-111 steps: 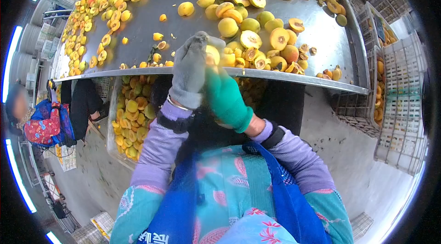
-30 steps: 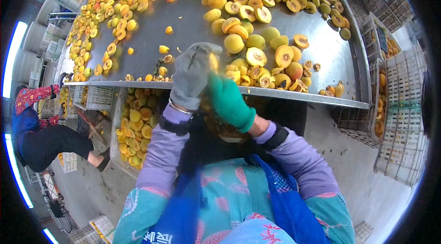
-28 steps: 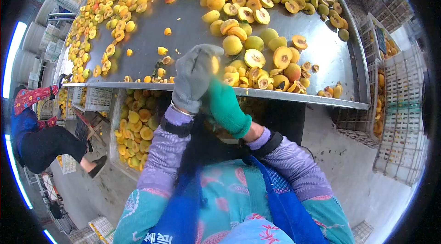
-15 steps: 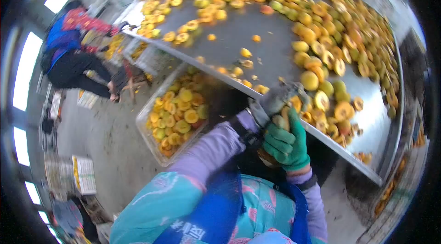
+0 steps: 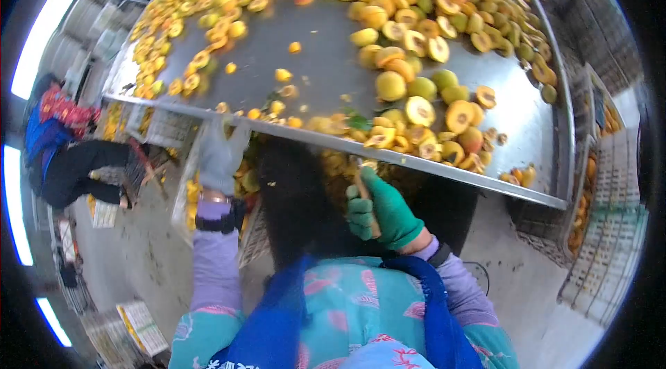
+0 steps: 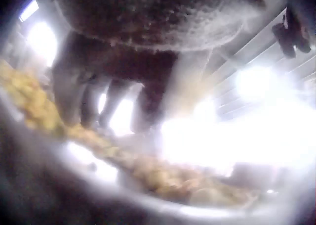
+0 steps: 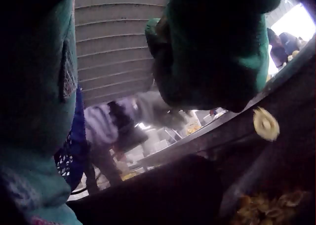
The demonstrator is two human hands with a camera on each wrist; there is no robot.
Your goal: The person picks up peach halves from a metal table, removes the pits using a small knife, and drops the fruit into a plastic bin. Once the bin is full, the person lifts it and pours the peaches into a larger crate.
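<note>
The grey-gloved left hand (image 5: 220,157) is blurred over the fruit crate (image 5: 182,206) below the table's near edge. Its fingers (image 6: 116,94) hang apart in the left wrist view, with no fruit visible between them. The green-gloved right hand (image 5: 388,213) curls round a thin wooden handle (image 5: 366,199), its upper end near the metal edge. Under that edge, the right wrist view has a pale yellow ring-shaped fruit piece (image 7: 266,123) apart from the green glove (image 7: 217,52). Halved fruit (image 5: 420,111) lies on the metal table (image 5: 270,29), beyond the right hand.
More fruit pieces (image 7: 269,205) lie low beneath the table. Stacked crates (image 5: 603,230) stand at the right. Another person (image 5: 62,140) is at the left beside further crates. The raised metal rim (image 5: 312,136) runs across in front of both hands.
The hands were together around a piece of fruit and are now apart. My left hand has moved left over the crate; the right keeps its handle. The head view has swung back.
</note>
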